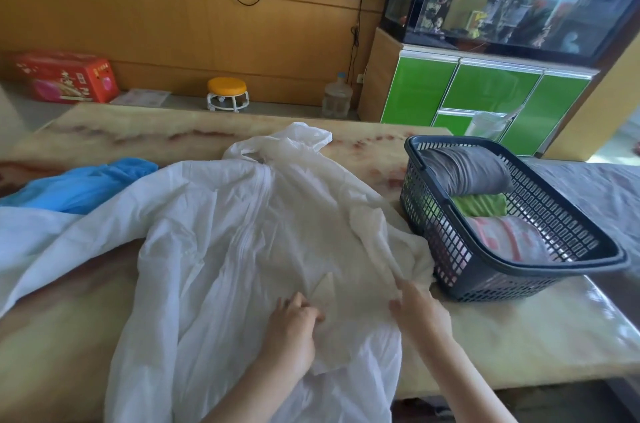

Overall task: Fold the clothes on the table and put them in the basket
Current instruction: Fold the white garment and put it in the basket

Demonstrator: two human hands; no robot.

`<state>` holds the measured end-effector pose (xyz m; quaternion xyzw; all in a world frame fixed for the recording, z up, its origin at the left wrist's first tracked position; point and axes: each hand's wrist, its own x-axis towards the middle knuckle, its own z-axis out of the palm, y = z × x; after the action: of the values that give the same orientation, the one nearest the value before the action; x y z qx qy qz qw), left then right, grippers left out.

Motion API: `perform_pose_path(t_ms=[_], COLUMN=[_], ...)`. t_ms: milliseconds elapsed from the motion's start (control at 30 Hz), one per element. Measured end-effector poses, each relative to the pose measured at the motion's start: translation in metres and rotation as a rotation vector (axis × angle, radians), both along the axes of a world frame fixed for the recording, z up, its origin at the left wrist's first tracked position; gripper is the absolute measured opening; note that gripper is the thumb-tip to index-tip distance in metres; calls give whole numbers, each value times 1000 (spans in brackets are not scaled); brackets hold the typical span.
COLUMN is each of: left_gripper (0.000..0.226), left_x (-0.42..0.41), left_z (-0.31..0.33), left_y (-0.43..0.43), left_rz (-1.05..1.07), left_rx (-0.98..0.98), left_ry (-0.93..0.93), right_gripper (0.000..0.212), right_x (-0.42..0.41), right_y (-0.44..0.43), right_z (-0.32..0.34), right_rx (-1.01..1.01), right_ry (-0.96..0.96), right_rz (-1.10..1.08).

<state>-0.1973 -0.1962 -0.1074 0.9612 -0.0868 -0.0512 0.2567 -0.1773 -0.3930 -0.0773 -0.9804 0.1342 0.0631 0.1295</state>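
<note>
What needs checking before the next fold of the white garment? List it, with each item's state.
1. White garment spread on the table: ok, though its lower part hangs over the near edge.
2. Left hand on the cloth: ok.
3. Right hand gripping the right sleeve: cannot tell how firmly.
4. Left sleeve folded in: not ok, it lies stretched out to the left.
5. Blue garment clear of the white one: not ok, they overlap.
6. Room in the basket: ok, folded items fill the bottom only.

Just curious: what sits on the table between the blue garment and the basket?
In the head view, the white hooded garment spreads between the blue garment and the basket.
</note>
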Motion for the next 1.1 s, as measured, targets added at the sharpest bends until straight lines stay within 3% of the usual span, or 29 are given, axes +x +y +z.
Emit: perform_pose_path(t_ms=[67,133,233,367,500,567,667,833,933,1033,1100], left_gripper=[35,33,47,53,55,55,56,66,64,58,50], left_x=[0,7,18,40,52,62,79,91,88,85,85], left_z=[3,5,10,7,10,10,10,-5,-17,-10,-3], left_y=[-4,-6,-6,8,13,8,-8,-17,-4,11,23], left_rz=[-19,-31,-76,9,-17,-41,-138,-121,-154,-175,-114], left_rx=[44,31,107,158,159,167,170,246,309,248,148], left_ry=[-105,-206,-200,-51,17,4,-16,105,147,132,69], right_gripper=[37,35,38,60,71,62,28,29,16,30,29], right_x=[0,6,22,55,91,108,126,146,148,145,141], right_y=[-2,-3,3,19,25,23,19,-8,-8,-4,-1], right_z=[3,11,16,4,-1,6,13,17,12,2,6], right_rx=[-42,-30,29,-44,-26,16,19,-224,-428,-357,-345], right_ry=[-71,-281,-503,-517,-534,-590,-550,-668,-461,-84,-181], right_rz=[13,2,61,165,59,42,69,193,208,80,95])
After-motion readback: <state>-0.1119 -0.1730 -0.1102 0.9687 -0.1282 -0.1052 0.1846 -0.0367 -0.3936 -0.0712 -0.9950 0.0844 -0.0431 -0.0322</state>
